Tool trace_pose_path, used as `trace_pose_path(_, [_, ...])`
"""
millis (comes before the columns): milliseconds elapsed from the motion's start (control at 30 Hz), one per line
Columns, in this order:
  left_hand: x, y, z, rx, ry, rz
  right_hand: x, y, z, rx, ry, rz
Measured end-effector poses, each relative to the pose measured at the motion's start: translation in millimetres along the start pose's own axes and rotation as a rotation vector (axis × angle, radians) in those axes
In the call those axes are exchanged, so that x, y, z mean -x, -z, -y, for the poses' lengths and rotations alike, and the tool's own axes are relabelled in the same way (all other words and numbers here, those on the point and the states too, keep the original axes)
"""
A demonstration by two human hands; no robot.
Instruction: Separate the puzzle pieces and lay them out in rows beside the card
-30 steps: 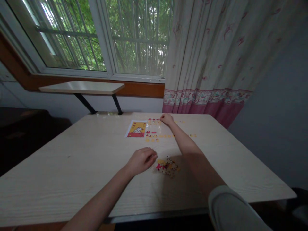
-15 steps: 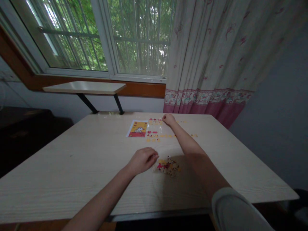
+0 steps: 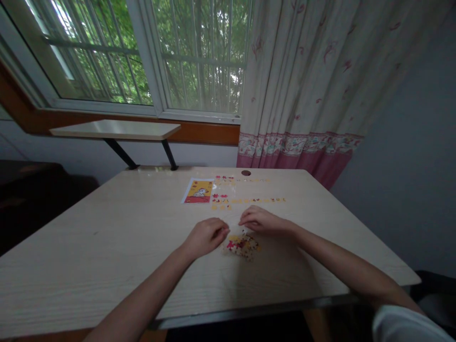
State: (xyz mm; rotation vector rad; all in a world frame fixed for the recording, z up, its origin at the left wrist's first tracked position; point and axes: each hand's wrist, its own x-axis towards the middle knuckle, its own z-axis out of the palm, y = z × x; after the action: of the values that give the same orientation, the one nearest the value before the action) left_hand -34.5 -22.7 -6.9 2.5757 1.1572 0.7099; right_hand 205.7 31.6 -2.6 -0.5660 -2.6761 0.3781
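Note:
Small jigsaw puzzle pieces in yellow, red, white and dark colours lie in a loose pile [image 3: 242, 246] near the front middle of the table. Just left of it rests my left hand [image 3: 209, 236], its fingers curled in and thumb pressed to them; whatever is inside is hidden. Over the pile's far right side is my right hand [image 3: 262, 221], fingers loosely bent and a little apart, with no piece visible in it. Beyond my hands, sorted pieces form rows [image 3: 249, 200], red ones at the left, mostly yellow along the rest. A picture card [image 3: 199, 191] with a white animal on yellow and red lies beside them.
The pale wooden table [image 3: 107, 266] reaches to the wall below a barred window [image 3: 199, 61]. A small raised shelf [image 3: 117, 129] on black legs stands at its back left. A patterned curtain [image 3: 302, 95] hangs behind, and a dark round hole [image 3: 246, 173] sits near the back edge.
My right hand has drawn back from the far row of pieces to the pile, uncovering the round hole. The left hand has stayed beside the pile. The view has shifted slightly.

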Motion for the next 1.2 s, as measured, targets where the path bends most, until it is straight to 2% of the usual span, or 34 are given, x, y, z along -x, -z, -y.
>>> trace_pose_path(133, [-4,0.1,-1,-0.038,-0.013,0.015,21,1,9,-0.02,-0.035,0.019])
trace_pose_path(333, [-19,4.8,-8,-0.149,-0.071,0.103,21,5,9,-0.085,-0.073,0.016])
trace_pose_path(567, [-29,-5.8,-9,-0.081,-0.026,0.05,23,4,9,-0.105,-0.155,0.024])
trace_pose_path(633, [-26,-9.1,-7,-0.047,-0.025,0.045,25,5,7,-0.067,-0.171,-0.008])
trace_pose_path(767, [-19,-9.6,-5,0.011,-0.021,0.023,24,9,6,0.109,-0.192,-0.154])
trace_pose_path(900, [-18,-7.6,-8,0.055,0.021,-0.024,20,5,15,0.265,-0.146,-0.252])
trace_pose_path(1033, [-19,-8.2,-13,0.072,0.002,-0.049,16,-5,25,0.307,-0.107,-0.322])
trace_pose_path(1200, [-18,-10.7,-13,0.055,-0.026,-0.086,14,-13,28,0.292,-0.16,-0.364])
